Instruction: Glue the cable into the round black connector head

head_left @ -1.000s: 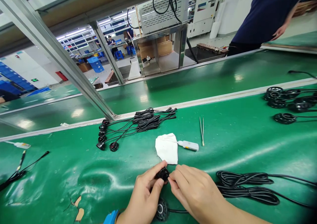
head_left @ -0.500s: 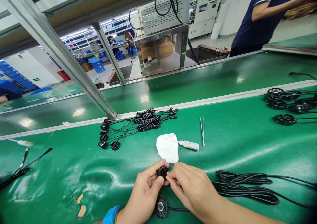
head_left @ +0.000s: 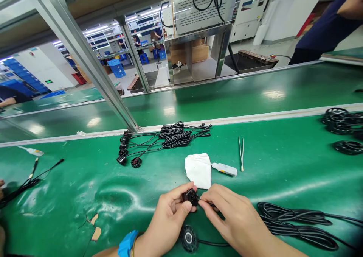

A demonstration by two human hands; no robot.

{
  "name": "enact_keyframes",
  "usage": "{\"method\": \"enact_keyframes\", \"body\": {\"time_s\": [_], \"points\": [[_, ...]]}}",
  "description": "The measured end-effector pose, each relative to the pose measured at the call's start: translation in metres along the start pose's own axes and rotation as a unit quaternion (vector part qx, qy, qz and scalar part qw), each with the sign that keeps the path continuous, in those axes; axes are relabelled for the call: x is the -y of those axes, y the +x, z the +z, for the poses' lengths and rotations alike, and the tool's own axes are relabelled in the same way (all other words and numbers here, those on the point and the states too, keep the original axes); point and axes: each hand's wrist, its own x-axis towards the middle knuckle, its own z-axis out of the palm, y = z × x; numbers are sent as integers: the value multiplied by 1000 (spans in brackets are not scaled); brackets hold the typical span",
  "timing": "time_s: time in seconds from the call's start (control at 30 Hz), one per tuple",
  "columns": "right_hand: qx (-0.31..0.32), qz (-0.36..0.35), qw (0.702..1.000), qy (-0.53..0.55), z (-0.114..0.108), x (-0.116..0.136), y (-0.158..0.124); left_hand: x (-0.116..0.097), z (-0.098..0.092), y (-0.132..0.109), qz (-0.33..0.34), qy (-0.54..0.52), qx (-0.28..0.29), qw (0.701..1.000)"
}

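My left hand (head_left: 170, 215) grips a small black round part (head_left: 190, 197) between thumb and fingers. Close at its right, my right hand (head_left: 232, 211) pinches the black cable (head_left: 210, 204) that runs into that part. Beneath my hands a black disc with a pale ring at its centre (head_left: 189, 239) lies on the green mat, its own cable passing under my right hand. Just beyond my fingers are a white cloth (head_left: 198, 172) and a small bottle with a thin nozzle (head_left: 225, 169). Coiled black cables (head_left: 295, 221) lie right of my right hand.
Several finished-looking cabled black parts (head_left: 170, 137) lie in a bundle near the rail. White tweezers (head_left: 241, 154) are right of the bottle, and black discs (head_left: 337, 120) sit far right. A metal post (head_left: 93, 67) rises at left. The mat has a torn patch (head_left: 95, 233).
The view has swung slightly, so things on the mat sit further right. My right fingers have drawn back a little from the black part, showing more cable. Another person's fingers appear at the left edge.
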Motion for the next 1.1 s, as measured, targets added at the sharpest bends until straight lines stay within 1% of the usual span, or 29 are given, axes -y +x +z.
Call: {"method": "enact_keyframes", "body": {"time_s": [0.2, 0.37, 0.43, 0.63, 0.87, 1.1], "points": [[-1, -35, 999, -37, 4, 2, -1, 7, 2, -1, 4, 16, 2, 1000], [0, -47, 996, -73, 7, 6, -4, 3, 3, -2, 9, 48, 5, 999], [-4, -46, 996, -82, 5, 6, -3, 0, 3, 0, 8, 41, 3, 999], [-11, -57, 993, -102, -2, 5, 2, -3, 3, 3, -3, -30, 9, 1000], [-24, -94, 987, -125, 1, 6, 2, -4, 4, 2, -8, -32, 1, 999], [-16, -100, 986, -129, 2, 6, 2, -5, 4, 3, -9, -27, 2, 1000]]}}
